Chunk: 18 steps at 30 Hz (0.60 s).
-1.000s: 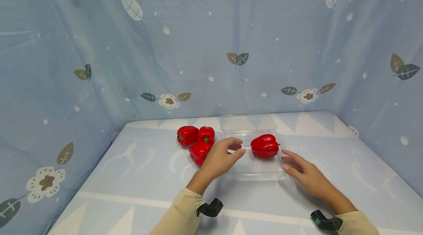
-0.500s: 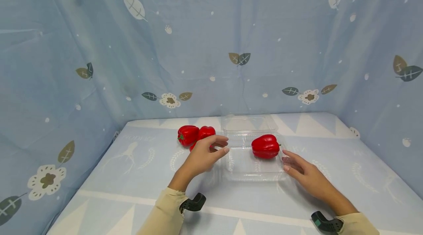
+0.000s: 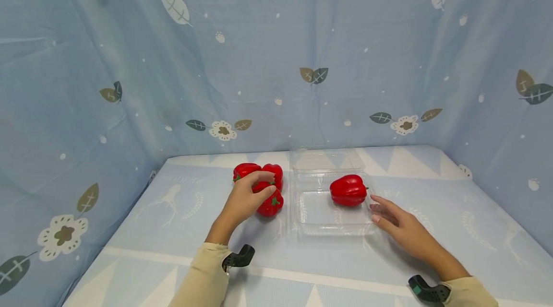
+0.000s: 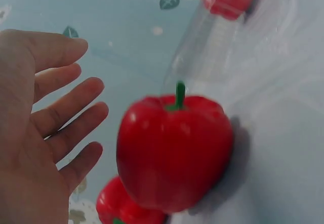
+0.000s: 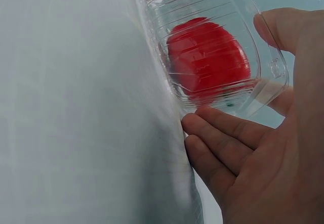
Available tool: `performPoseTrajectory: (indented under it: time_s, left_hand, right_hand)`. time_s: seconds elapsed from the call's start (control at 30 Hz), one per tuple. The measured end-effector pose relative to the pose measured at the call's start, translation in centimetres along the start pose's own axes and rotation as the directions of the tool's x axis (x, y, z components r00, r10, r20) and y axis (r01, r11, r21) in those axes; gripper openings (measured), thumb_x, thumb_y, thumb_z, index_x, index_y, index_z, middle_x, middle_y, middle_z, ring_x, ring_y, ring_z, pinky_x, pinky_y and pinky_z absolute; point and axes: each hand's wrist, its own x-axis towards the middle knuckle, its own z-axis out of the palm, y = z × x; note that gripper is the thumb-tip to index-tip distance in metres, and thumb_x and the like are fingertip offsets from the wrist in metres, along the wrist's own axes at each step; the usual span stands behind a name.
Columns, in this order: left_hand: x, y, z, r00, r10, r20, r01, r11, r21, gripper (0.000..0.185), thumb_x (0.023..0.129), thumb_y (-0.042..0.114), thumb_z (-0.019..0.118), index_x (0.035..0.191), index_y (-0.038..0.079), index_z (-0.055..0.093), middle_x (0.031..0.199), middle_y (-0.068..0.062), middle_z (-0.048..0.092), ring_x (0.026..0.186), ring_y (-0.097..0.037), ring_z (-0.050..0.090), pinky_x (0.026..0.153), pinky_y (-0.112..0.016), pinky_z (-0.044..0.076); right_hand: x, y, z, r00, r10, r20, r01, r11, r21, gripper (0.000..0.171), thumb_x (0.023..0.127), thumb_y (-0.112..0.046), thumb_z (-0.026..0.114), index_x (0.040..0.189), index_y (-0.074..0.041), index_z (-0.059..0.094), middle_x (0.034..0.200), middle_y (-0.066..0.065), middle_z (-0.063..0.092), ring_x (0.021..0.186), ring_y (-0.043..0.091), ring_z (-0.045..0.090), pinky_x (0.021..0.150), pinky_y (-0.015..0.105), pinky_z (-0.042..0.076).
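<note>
A red bell pepper (image 3: pixel 348 191) lies on its side in the right half of a clear plastic container (image 3: pixel 317 208). My right hand (image 3: pixel 403 230) is at the container's right end; in the right wrist view its thumb meets the rim and its extended fingers lie along the end wall. Left of the container, several more red bell peppers sit clustered, the nearest pepper (image 3: pixel 270 205) standing in front. My left hand (image 3: pixel 242 199) hovers beside them, partly covering them, fingers spread and holding nothing. In the left wrist view, a pepper (image 4: pixel 174 153) with a green stem stands beyond the fingertips.
The container's hinged lid (image 3: pixel 326 159) lies folded back toward the rear of the table. Two further peppers, a left pepper (image 3: pixel 245 170) and a right pepper (image 3: pixel 275 171), sit behind the nearest one. A patterned blue curtain (image 3: pixel 276 57) walls the table at the back and sides.
My left hand has moved left, from beside the container over to the cluster of peppers, uncovering the container's left side. My right hand has stayed at the container's right end.
</note>
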Motion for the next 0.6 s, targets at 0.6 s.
performPoseTrajectory:
  time_s: [0.6]
  left_hand:
    - [0.4, -3.9, -1.1, 0.989, -0.137, 0.047, 0.137, 0.99, 0.02, 0.04, 0.082, 0.032, 0.074, 0.12, 0.029, 0.062, 0.127, 0.006, 0.054, 0.122, -0.028, 0.049, 0.093, -0.047, 0.048]
  right_hand:
    - [0.1, 0.3, 0.0, 1.0, -0.004, -0.002, 0.004, 1.0, -0.016, 0.058, 0.095, -0.038, 0.056, 0.147, -0.022, 0.035, 0.13, 0.012, 0.057, 0.119, 0.029, 0.055, 0.092, 0.034, 0.048]
